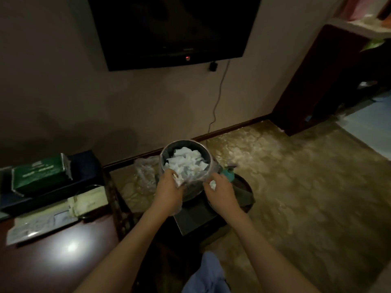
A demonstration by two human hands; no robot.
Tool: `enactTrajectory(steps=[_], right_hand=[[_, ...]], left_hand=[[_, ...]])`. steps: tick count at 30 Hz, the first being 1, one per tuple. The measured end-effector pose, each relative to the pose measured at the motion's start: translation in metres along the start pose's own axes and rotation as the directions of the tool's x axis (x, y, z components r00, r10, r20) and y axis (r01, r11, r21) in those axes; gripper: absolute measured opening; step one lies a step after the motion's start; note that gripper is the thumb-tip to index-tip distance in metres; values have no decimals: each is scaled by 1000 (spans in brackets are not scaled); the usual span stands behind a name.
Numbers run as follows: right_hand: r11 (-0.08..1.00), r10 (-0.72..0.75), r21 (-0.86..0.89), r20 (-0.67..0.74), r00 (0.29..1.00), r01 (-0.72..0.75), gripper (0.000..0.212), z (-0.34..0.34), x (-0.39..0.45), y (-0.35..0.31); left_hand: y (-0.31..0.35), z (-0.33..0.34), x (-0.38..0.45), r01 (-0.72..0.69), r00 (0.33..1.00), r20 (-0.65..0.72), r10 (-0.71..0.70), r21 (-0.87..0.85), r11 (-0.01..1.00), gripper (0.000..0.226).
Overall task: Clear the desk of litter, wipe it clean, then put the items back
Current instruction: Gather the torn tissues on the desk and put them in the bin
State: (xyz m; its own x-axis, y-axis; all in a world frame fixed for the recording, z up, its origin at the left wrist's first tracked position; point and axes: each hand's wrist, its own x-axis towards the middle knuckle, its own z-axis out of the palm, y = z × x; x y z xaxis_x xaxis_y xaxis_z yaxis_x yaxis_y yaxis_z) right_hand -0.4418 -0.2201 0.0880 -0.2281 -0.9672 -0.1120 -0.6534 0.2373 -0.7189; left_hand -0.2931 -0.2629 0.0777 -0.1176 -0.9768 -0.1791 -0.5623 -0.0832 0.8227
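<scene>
Well beyond both hands, a dark television (173, 28) is hanging on the wall, with a thin cable (218, 96) trailing down from a small black box under its lower edge. Off to the left of the left hand, the glossy dark desk (69, 244) is carrying a green box (41, 174) sitting in a dark tray (88, 166), and a pale folded cloth (88, 203) with a flat plastic-wrapped packet (33, 227) nearer the person. Past the right hand, patterned brownish floor (296, 176) is spreading toward a dark doorframe.

Directly ahead of the hands, a round grey bin (185, 163) is standing on the floor beside the desk, lined with a clear plastic bag (146, 174) and filling up with crumpled white tissues (186, 161). Just right of the right hand, a small teal object (229, 174) is showing; what it is cannot be told.

The left hand (169, 191) is gripping the near rim of the bin together with the bag liner, a bit of white tissue pinched against it. The right hand (222, 193) is curling its fingers round a small tissue wad (212, 184), holding it at the bin's near right edge.
</scene>
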Motion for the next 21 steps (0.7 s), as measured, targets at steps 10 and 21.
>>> enactTrajectory(steps=[10,21], right_hand=[[999,33,26,199,979,-39,16,2,158,65],[996,64,33,347,936,-81,9,15,228,100]], left_hand=[[-1,56,156,297,945,-108,-307,-104,949,48],[-26,99,193,391,918,-124,-377,121,912,96]])
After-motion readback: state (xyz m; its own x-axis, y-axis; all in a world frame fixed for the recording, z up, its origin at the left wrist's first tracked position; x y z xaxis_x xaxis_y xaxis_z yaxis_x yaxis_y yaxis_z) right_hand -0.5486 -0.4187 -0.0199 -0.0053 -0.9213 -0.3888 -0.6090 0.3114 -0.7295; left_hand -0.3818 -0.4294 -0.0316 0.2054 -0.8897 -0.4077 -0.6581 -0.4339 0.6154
